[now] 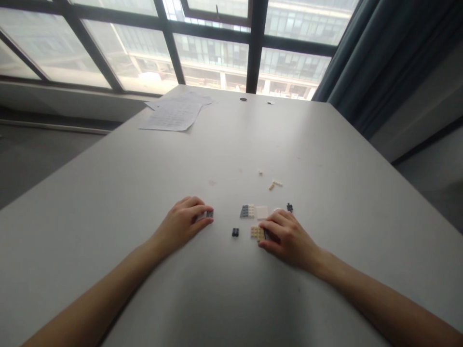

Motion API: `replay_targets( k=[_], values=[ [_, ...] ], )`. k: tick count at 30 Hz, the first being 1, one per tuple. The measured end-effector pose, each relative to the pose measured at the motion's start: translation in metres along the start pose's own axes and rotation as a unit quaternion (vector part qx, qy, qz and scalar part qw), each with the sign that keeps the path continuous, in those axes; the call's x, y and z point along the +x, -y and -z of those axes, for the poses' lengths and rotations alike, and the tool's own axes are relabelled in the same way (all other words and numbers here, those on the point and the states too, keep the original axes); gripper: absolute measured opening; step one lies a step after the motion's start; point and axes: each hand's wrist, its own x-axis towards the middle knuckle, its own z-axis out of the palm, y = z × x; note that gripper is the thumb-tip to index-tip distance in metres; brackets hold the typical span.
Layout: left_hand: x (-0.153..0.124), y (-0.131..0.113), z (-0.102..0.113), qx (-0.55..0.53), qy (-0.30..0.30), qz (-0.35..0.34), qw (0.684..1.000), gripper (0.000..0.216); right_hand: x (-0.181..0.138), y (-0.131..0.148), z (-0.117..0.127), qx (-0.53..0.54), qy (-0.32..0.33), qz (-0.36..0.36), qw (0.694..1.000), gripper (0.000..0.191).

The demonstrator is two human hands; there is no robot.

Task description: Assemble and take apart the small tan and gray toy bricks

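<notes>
My left hand (190,215) rests on the table with thumb and fingers closed around a small grey toy building brick (210,214). On the right, my right hand (284,232) grips a tan building plate (260,234), and a dark piece shows partly under the fingers. Between the hands lies a small black brick (235,232). Just beyond it sit a grey wedge plate (244,211) with a white studded strip (251,210) against it, and a flat white square tile (262,212). A black piece (290,207) lies past my right knuckles.
Farther out on the white table (173,168) are thin cream pieces (275,184) and a tiny white piece (260,172). Printed papers (173,113) lie at the far left edge. Windows stand behind the table, with a blue-grey curtain (372,62) to the right.
</notes>
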Motion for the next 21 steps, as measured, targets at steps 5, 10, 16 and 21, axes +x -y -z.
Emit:
replay_targets(
  k=[5, 10, 16, 21],
  values=[
    [-0.006, 0.003, 0.002, -0.003, -0.009, 0.001, 1.000, 0.028, 0.015, 0.002, 0.017, 0.004, -0.043, 0.000, 0.999, 0.028],
    [-0.007, 0.003, -0.001, 0.008, -0.025, -0.008, 1.000, 0.027, 0.057, 0.011, 0.018, 0.020, -0.088, -0.003, 0.996, 0.030],
    [-0.009, 0.002, -0.002, 0.020, -0.028, -0.012, 0.999, 0.023, 0.090, 0.019, -0.015, -0.014, -0.008, 0.011, 1.000, 0.030],
    [-0.009, 0.003, -0.002, 0.010, -0.024, -0.012, 1.000, 0.021, 0.089, 0.017, -0.025, -0.046, 0.016, -0.019, 0.999, 0.026]
  ],
)
